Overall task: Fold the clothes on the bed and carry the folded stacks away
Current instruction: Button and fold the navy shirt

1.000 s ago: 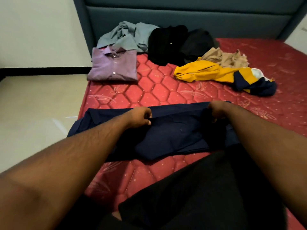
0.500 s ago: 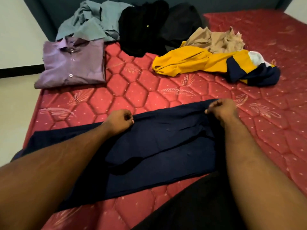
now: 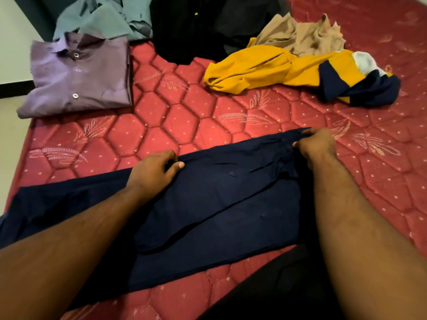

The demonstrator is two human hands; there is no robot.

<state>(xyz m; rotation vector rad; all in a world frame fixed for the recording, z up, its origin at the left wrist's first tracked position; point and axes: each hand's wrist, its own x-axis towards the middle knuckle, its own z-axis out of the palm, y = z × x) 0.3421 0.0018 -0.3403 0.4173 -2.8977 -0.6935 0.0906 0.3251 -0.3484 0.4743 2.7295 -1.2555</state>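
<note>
A navy blue garment [image 3: 231, 204] lies spread across the near part of the red quilted mattress [image 3: 184, 116]. My left hand [image 3: 154, 172] pinches its far edge near the middle. My right hand [image 3: 316, 144] grips the far right corner of the same edge. A folded purple shirt [image 3: 78, 77] lies at the far left. Unfolded clothes lie behind: a grey-green shirt [image 3: 104, 19], a black garment [image 3: 184, 31], a tan garment [image 3: 300, 35] and a yellow and navy top [image 3: 288, 70].
The mattress's left edge [image 3: 20, 158] drops to a pale floor [image 3: 9, 125]. A dark headboard stands behind the pile. Something dark [image 3: 277, 292] fills the lower right, close to my body.
The view has moved in closer and lower over the bed. Both hands keep their hold on the navy garment's far edge, which now lies flatter and farther up the mattress.
</note>
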